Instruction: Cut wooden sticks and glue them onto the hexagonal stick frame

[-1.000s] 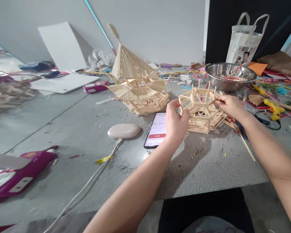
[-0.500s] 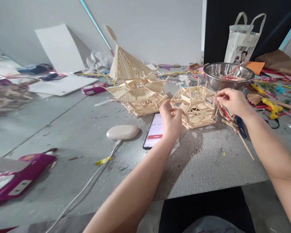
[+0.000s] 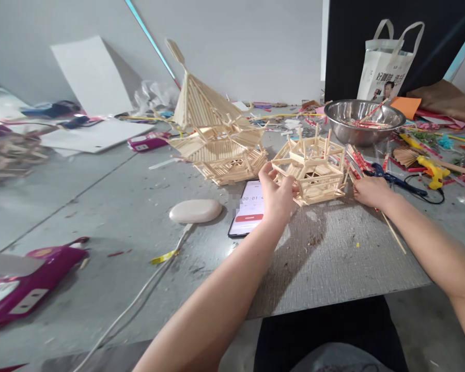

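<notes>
My left hand (image 3: 278,195) is closed at the left edge of a small six-sided model of thin wooden sticks (image 3: 320,186), its thumb and fingers on the lower side. Short posts stand up from the model's top. To the right, my right hand (image 3: 372,191) is low over a pile of sticks, some with red-patterned wrapping (image 3: 358,160). Its fingertips are drawn together, and what they hold is hidden. Just behind that hand lies a dark blue-handled tool (image 3: 401,182). A taller stick-built pavilion with a pointed roof (image 3: 207,106) stands to the left.
Between my left hand and the white oval device (image 3: 196,211) lies a phone (image 3: 248,209) showing a timer. A metal bowl (image 3: 362,135) stands behind the pile, with a yellow glue gun (image 3: 434,173) at the right. A purple power strip (image 3: 34,284) is at the left.
My right hand has come down from beside the model's upper part to the stick pile, uncovering the blue-handled tool. My left hand has shifted slightly right along the model's edge.
</notes>
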Demonstrator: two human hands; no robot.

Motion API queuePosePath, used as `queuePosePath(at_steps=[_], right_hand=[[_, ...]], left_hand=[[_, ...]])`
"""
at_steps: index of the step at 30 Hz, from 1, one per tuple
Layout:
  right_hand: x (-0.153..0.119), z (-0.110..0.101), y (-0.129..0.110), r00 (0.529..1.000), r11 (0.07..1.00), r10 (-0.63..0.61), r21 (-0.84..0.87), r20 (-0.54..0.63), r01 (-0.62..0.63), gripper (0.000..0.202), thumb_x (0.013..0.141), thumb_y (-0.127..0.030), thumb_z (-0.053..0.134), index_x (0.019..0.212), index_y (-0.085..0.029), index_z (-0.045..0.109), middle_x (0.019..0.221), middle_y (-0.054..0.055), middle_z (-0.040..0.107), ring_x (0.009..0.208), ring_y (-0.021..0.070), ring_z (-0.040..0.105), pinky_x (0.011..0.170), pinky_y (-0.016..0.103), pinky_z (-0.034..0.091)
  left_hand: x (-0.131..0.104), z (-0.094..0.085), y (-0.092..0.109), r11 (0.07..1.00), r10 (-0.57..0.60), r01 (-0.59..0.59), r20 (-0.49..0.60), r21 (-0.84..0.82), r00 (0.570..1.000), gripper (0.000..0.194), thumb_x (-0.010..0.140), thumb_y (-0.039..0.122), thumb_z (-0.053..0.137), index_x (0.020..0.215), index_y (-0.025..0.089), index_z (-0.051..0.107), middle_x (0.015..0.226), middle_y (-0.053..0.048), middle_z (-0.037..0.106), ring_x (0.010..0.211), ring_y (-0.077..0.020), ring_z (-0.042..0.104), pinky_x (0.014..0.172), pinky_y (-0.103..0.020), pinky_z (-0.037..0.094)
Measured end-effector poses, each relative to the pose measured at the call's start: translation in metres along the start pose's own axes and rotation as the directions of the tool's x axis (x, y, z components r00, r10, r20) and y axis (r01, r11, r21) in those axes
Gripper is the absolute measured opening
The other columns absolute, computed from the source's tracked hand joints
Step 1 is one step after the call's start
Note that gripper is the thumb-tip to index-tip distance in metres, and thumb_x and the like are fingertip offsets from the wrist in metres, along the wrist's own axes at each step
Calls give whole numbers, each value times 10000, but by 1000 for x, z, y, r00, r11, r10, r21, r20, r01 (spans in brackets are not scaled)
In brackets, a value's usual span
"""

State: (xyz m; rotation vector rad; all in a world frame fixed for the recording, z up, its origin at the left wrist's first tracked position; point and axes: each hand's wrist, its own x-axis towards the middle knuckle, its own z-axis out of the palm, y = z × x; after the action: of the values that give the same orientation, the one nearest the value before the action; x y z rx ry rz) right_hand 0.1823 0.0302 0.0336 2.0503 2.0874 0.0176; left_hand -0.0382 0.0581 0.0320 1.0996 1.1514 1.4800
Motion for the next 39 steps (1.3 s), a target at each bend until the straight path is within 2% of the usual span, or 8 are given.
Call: queuePosePath(at_steps=[4, 9, 12, 15, 17, 24, 29, 39], right_hand=[[-4, -1, 0, 1000, 1000, -6, 27, 9, 6, 292, 730, -234, 478, 981, -163, 609, 1039, 143, 651, 937, 265, 612, 680, 324, 432], [-6, 3, 10, 997, 976, 70, 210, -36, -61, 404, 726, -272, 498, 1121, -188, 475, 966, 90, 663, 839, 220, 618, 627, 292, 401], [-7, 1, 26, 983, 954, 130, 286, -127, -89, 305, 738, -322, 509, 1019, -205, 523, 891, 68, 666, 769, 207, 609, 602, 285, 384], [-8, -4, 44, 936, 933, 209, 345, -282, -104, 149, 747, -314, 511, 838, -211, 570, 831, 49, 663, 754, 198, 600, 609, 281, 380], [-9, -6, 51, 919, 930, 219, 355, -327, -95, 108, 743, -304, 523, 771, -212, 573, 773, 36, 657, 734, 192, 595, 614, 279, 379], [-7, -1, 45, 936, 936, 162, 349, -311, -46, 166, 760, -359, 510, 737, -212, 582, 781, 38, 662, 726, 195, 592, 579, 274, 355], [-9, -4, 38, 951, 937, 133, 347, -279, -29, 94, 727, -237, 496, 756, -212, 583, 799, 27, 669, 749, 187, 599, 598, 267, 354], [-10, -4, 26, 985, 959, 68, 282, -161, -20, 220, 769, -249, 436, 876, -235, 628, 861, 35, 685, 787, 186, 607, 625, 269, 374]], left_hand=[[-1, -1, 3, 1000, -24, 24, 6, 9, 1000, 491, 653, 170, 555, 1094, 238, 350, 1159, -87, 440, 454, -19, 507, 406, -203, 436], [-4, 1, 5, 999, -53, 53, -12, 7, 999, 439, 649, 158, 545, 1031, 218, 337, 968, -22, 440, 421, -25, 503, 401, -220, 448], [-6, 2, 7, 996, -86, 86, 9, -16, 996, 402, 640, 147, 529, 983, 213, 329, 834, 21, 444, 398, -43, 499, 382, -221, 436], [-6, 1, 9, 993, -119, 120, 30, -22, 992, 373, 634, 143, 522, 953, 210, 341, 737, 37, 474, 408, -65, 515, 384, -209, 428], [-6, 1, 9, 993, -117, 118, 27, -26, 993, 375, 629, 134, 516, 957, 209, 351, 687, 39, 492, 433, -77, 531, 397, -197, 426], [-14, 6, 10, 979, -141, 146, 44, -140, 989, 486, 611, 118, 538, 1038, 232, 336, 719, 50, 478, 505, -83, 580, 489, -217, 490], [-16, 6, 11, 974, -130, 137, 52, -179, 990, 539, 611, 132, 538, 1089, 238, 313, 729, 51, 475, 480, -80, 567, 446, -210, 470], [-14, 3, 11, 973, -146, 151, 41, -173, 988, 588, 598, 175, 511, 1152, 223, 319, 616, 77, 472, 399, -80, 500, 365, -197, 393]])
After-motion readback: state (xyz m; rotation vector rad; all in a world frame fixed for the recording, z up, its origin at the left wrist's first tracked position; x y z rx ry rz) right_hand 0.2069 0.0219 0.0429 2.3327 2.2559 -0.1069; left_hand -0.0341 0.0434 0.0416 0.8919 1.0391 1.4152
